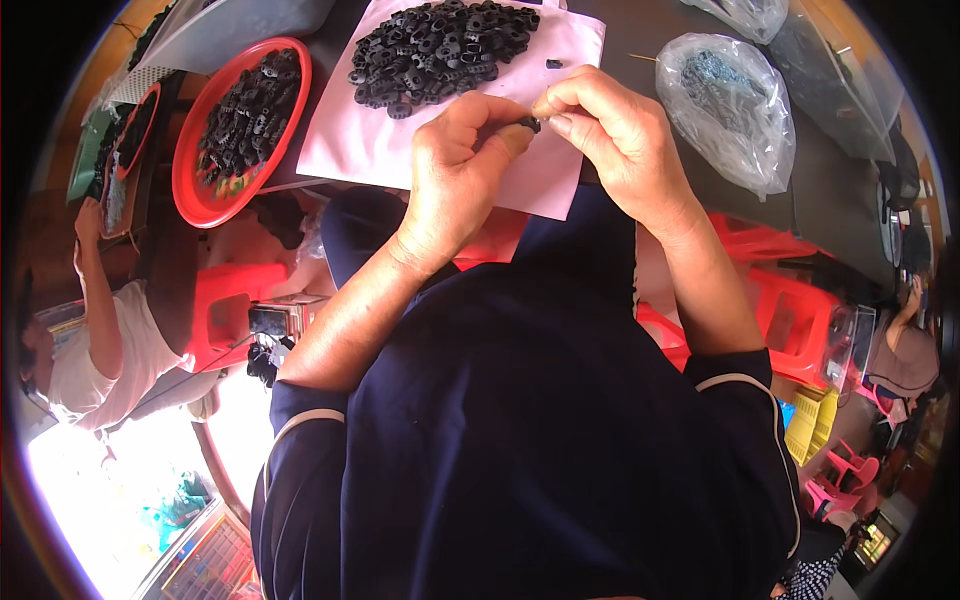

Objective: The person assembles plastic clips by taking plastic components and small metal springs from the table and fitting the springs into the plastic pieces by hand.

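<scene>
My left hand is closed in a pinch on a small black plastic part, which shows only in part between thumb and fingers. Close beside it, my right hand is pinched with thumb and forefinger together at the part; whatever lies between those fingertips is too small to name. Both hands are over a pale pink cloth bag spread on the table. Beyond the left hand, a heap of black plastic parts covers the bag's far side. One loose black piece lies past the right hand.
To the left stands a red basin of black parts. A clear plastic bag with small bluish pieces lies at right on the dark table. Grey bins flank both sides. Red stools stand below; other people sit at far left and right.
</scene>
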The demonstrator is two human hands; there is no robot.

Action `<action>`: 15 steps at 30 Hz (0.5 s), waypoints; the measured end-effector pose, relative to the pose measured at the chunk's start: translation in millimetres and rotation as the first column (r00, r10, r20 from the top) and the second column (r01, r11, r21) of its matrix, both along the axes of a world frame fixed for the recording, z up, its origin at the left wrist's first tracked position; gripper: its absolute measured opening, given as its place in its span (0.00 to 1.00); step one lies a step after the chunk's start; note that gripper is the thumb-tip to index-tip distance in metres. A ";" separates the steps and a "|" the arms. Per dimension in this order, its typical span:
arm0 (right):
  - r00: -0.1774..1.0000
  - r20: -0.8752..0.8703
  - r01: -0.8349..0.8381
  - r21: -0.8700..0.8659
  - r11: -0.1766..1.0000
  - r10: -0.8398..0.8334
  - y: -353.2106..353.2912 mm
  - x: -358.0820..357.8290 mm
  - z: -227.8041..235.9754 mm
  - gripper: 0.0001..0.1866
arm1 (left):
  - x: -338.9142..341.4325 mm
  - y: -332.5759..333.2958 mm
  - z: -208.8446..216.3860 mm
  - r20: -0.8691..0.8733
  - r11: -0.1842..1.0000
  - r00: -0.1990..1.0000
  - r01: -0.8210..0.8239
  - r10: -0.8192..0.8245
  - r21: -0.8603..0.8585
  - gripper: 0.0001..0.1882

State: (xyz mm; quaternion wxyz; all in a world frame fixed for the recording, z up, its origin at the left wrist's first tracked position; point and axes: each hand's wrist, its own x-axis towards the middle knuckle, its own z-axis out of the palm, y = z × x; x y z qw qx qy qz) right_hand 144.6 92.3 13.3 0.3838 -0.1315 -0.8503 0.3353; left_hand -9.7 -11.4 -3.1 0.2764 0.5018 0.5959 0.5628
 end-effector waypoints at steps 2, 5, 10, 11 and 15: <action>1.000 0.006 -0.016 -0.001 1.000 0.016 -0.6 -1.1 1.0 0.05 | -0.2 -0.5 -0.3 -0.019 0.999 1.000 0.015 -0.015 0.034 0.07; 0.999 0.037 -0.034 -0.007 0.999 0.034 -0.6 -2.2 0.6 0.05 | -2.0 -0.3 -1.1 0.021 0.999 0.999 0.031 -0.031 0.009 0.07; 0.995 -0.007 -0.084 -0.600 0.795 0.100 0.6 -8.2 2.9 0.06 | -4.1 -2.2 -3.9 0.199 0.996 0.976 0.087 -0.089 0.021 0.05; 0.996 0.038 -0.024 -0.754 0.656 0.081 -0.2 -9.0 4.6 0.06 | -5.0 -2.7 -3.9 0.272 0.994 0.957 0.104 -0.104 0.015 0.05; 0.980 0.152 0.006 -0.664 0.747 0.128 4.4 -3.3 13.6 0.03 | -9.3 -4.1 -1.7 0.333 0.989 0.933 0.145 -0.136 -0.003 0.04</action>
